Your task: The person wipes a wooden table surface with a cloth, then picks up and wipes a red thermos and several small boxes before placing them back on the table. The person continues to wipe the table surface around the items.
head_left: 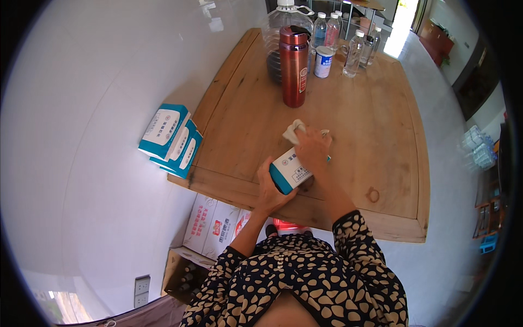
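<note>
My left hand (267, 192) is wrapped round the near left end of a teal and white carton (289, 168), held tilted just above or on the wooden table (359, 136) by its near edge. Over the far end of the carton lies my right hand (312, 148), its fingers closed on a crumpled whitish cloth (294, 131). Part of the cloth sticks out beyond the knuckles on both sides. The right hand hides the carton's far end, so I cannot tell how firmly the cloth presses on it.
Similar teal and white cartons (163, 129) are stacked at the table's left edge by the wall. Farther back stand a red thermos (294, 71), a large clear jug (272, 32), a blue-white can (323, 62) and several clear bottles (354, 54). Cardboard boxes (206, 224) sit below.
</note>
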Available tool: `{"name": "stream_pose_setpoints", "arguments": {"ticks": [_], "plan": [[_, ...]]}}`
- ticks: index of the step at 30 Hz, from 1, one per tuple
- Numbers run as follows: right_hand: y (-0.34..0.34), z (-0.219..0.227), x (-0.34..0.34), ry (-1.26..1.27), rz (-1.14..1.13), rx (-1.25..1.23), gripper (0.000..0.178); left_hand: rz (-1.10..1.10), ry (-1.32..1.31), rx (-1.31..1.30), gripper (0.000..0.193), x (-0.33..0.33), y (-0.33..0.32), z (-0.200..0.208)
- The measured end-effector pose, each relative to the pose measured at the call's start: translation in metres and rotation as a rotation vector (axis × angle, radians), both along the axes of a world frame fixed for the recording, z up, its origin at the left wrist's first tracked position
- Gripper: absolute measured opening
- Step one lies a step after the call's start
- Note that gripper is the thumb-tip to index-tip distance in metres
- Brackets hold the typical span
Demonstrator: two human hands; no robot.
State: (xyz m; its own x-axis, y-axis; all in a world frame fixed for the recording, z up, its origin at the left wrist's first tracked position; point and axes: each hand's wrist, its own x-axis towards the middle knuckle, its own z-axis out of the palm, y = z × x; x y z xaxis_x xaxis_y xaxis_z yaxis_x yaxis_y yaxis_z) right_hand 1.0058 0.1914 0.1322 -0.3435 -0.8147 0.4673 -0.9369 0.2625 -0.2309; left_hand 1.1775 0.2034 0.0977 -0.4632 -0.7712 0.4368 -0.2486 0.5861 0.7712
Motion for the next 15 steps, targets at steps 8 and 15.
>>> {"name": "stream_pose_setpoints", "arguments": {"ticks": [8, 15], "plan": [[0.021, 0.011, 0.031, 0.028, 0.507, -0.012, 0.032, 0.026, 0.101, 0.067, 0.123, -0.006, -0.001, -0.002], [0.070, 0.006, 0.076, -0.021, 0.432, -0.180, 0.041, -0.059, 0.252, 0.124, 0.110, 0.000, -0.008, -0.045]]}}
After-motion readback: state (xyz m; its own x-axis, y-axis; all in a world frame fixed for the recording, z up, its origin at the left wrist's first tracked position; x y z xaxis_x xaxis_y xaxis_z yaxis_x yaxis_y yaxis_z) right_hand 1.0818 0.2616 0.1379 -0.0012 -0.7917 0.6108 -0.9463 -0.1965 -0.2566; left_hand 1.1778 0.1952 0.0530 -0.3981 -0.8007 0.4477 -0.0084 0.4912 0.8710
